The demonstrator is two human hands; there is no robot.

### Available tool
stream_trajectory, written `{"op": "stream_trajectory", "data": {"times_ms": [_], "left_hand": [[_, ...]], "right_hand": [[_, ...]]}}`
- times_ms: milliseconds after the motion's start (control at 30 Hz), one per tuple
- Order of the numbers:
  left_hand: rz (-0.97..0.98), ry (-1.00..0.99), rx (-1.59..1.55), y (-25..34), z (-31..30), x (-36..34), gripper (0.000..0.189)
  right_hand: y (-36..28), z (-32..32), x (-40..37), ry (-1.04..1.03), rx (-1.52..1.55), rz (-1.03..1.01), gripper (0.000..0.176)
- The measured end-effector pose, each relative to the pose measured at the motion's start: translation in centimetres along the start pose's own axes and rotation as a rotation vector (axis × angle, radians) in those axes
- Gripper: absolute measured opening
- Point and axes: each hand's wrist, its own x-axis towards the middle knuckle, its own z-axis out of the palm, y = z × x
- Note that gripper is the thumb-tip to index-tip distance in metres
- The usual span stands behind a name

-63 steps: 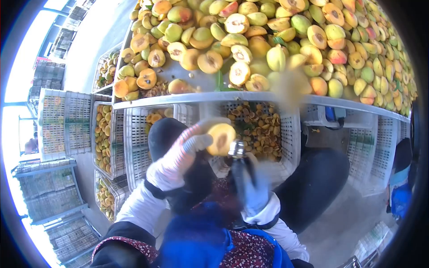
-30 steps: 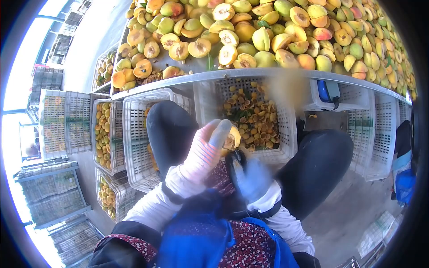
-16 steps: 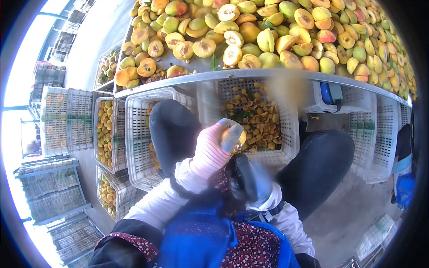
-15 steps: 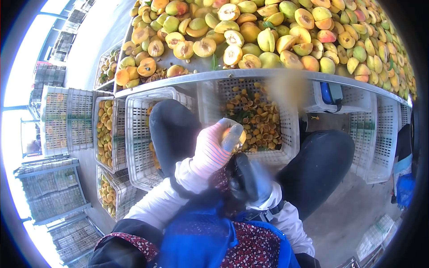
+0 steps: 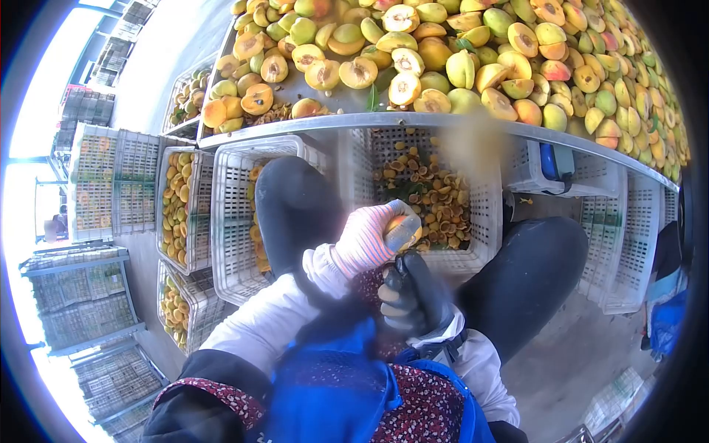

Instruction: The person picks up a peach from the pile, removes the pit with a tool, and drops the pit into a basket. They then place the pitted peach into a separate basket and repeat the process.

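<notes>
My left hand, in a striped glove with grey fingertips, is wrapped round a yellow-orange peach half. Its fingers cover much of the fruit. Just below and to the right, my right hand wears a dark glove and has its fingers curled in, thumb side toward the peach. Whatever it grips is hidden. Both hands are above my lap, between my knees. Beyond them a white crate contains small brownish-orange scraps and some leaves.
A metal-edged table heaped with halved peaches spans the top. To the left stand a white crate and a crate of peaches. Stacked crates rise farther left; more crates stand at right.
My left hand has shifted slightly right and turned a little with the peach. The right hand, blurred before, now shows curled fingers. The whole view has shifted slightly.
</notes>
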Motion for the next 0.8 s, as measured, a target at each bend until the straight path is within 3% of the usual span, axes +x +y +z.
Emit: {"op": "stream_trajectory", "data": {"times_ms": [100, 133, 200, 267, 300, 433, 467, 533, 567, 600, 633, 700, 733, 800], "left_hand": [[0.045, 0.009, -0.167, -0.3, 0.0, -0.1, 0.033], [-0.026, 0.014, -0.376, -0.2, 0.3, -0.2, 0.033], [-0.17, 0.024, -0.793, 0.0, 1.3, -0.7, 0.034], [-0.225, 0.032, -0.888, 0.6, 1.4, -1.0, 0.035], [-0.251, 0.038, -0.937, 0.9, 1.5, -1.1, 0.036], [-0.281, 0.191, -0.852, 0.6, 1.6, -0.9, 0.041], [-0.206, 0.177, -0.669, 0.7, 1.3, -0.8, 0.038], [-0.059, 0.144, -0.3, 0.6, -0.2, -0.8, 0.031], [-0.095, 0.083, -0.304, 0.0, -0.6, -0.7, 0.026], [-0.093, 0.087, -0.319, -0.7, -0.3, -0.6, 0.026], [-0.087, 0.092, -0.332, -1.1, -0.1, -0.4, 0.027], [-0.257, 0.054, -0.873, -0.7, 1.1, -0.9, 0.031], [-0.268, 0.054, -0.933, 0.0, 1.3, -1.0, 0.036], [-0.474, 0.09, -1.115, -0.2, 2.4, -0.7, 0.037]], "right_hand": [[0.3, 0.7, 0.2, 0.036, 0.115, 0.017, 0.045], [0.3, 1.1, 0.3, 0.052, 0.167, 0.021, 0.045], [0.3, 0.6, 0.5, -0.127, 0.242, 0.048, 0.047], [0.2, -1.4, 1.0, -0.334, 0.264, 0.09, 0.051], [0.1, -1.5, 1.0, -0.322, 0.26, 0.089, 0.051], [-0.2, -1.6, 1.3, -0.245, 0.199, 0.086, 0.049], [-0.3, -1.6, 1.3, -0.218, 0.174, 0.081, 0.048], [-0.3, -0.8, 1.2, -0.025, 0.065, 0.041, 0.047], [-0.1, -0.1, 1.0, 0.071, 0.018, 0.019, 0.047], [0.1, 1.7, 1.0, 0.343, -0.158, -0.05, 0.046], [0.2, 1.4, 1.0, 0.249, -0.055, -0.009, 0.047], [0.1, 0.5, 0.9, 0.057, 0.145, 0.068, 0.047], [0.1, 0.4, 0.8, -0.008, 0.164, 0.059, 0.048], [0.3, 0.3, 0.7, -0.129, 0.199, 0.049, 0.05]]}}
